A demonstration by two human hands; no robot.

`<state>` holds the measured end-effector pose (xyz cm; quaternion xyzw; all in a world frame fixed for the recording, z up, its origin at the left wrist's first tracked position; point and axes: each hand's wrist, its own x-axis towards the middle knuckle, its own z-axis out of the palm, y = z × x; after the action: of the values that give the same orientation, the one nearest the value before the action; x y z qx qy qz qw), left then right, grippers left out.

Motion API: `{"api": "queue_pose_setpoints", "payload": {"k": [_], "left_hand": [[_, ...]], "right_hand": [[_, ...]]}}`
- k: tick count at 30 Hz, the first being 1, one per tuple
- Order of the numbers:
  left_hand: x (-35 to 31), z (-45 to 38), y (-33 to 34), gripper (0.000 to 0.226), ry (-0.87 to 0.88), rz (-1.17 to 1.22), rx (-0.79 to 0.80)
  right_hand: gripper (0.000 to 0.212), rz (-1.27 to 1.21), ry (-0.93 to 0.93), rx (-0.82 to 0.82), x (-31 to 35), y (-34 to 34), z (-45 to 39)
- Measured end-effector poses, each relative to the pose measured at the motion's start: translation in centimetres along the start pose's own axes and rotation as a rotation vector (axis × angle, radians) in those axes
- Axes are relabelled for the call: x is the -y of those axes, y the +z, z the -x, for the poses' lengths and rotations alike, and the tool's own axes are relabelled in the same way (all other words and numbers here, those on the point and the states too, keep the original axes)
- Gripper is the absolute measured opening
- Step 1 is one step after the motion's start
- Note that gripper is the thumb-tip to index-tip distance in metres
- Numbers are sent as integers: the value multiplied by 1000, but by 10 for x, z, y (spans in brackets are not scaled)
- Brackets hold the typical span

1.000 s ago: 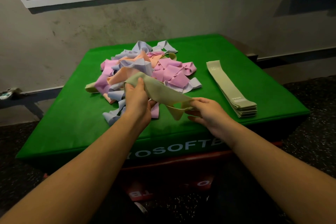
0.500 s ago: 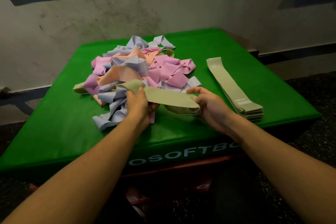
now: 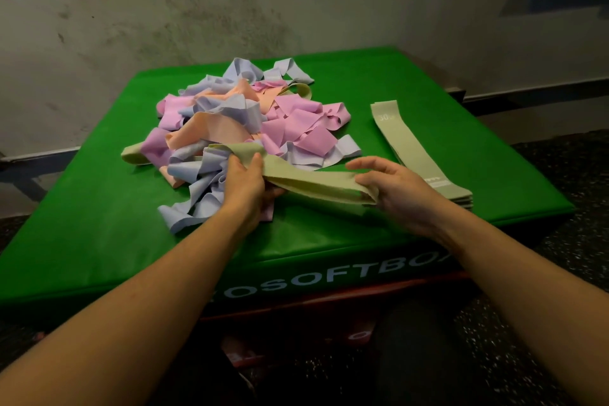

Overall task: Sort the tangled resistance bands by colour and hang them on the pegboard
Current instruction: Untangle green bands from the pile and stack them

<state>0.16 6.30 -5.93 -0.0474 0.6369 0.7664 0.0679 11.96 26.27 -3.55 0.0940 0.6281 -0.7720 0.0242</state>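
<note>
While both hands work at the near edge of the green soft box (image 3: 461, 155), I see a sage-green band (image 3: 309, 180) stretched between them. My left hand (image 3: 245, 181) grips its left end against the tangled pile of bands (image 3: 250, 128); my right hand (image 3: 395, 188) pinches its right end. Right of that hand lies a flat stack of green bands (image 3: 412, 148).

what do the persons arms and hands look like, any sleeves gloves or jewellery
Both forearms are bare right up to the bottom edge of the picture, with no sleeve in sight. The left hand and the right hand wear no gloves, and no ring, watch or wristband shows on either. The fingernails that show look short and plain. Anything above the forearms is out of view.
</note>
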Motion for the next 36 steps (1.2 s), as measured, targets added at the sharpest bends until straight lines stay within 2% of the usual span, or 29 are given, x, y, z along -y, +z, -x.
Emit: {"api": "queue_pose_setpoints", "payload": {"k": [2,6,10,12,14,18,20,23,27,30,33,36], "left_hand": [[-6,-1,2,20,19,-40,0],[-22,-3,13,16,-10,-67,8],[-32,-4,32,30,-38,-93,70],[-38,-6,42,37,-37,-97,70],[-42,-11,52,46,-44,-76,58],[-48,-13,79,56,-64,-99,101],[-52,-16,95,48,-49,-147,100],[-53,-21,124,25,-50,-195,149],[-46,-30,165,39,-61,-256,258],[-40,-42,195,50,-41,-278,289],[-33,-50,225,44,-43,-269,297],[-21,-59,247,42,-27,-327,303]], "right_hand": [[24,242,-23,66,4,-9,8],[62,750,-140,280,16,-21,28],[76,986,-260,276,22,-25,41],[73,1082,-274,264,26,-29,44],[63,1163,-324,185,28,-36,42],[41,1093,-557,-48,27,-59,32],[30,1085,-664,-102,28,-75,32],[22,1213,-814,-150,31,-99,37],[29,1242,-791,-71,31,-125,49],[25,1186,-765,-144,29,-144,53],[20,1210,-793,-192,29,-165,52],[16,1285,-841,-148,21,-176,46]]}}
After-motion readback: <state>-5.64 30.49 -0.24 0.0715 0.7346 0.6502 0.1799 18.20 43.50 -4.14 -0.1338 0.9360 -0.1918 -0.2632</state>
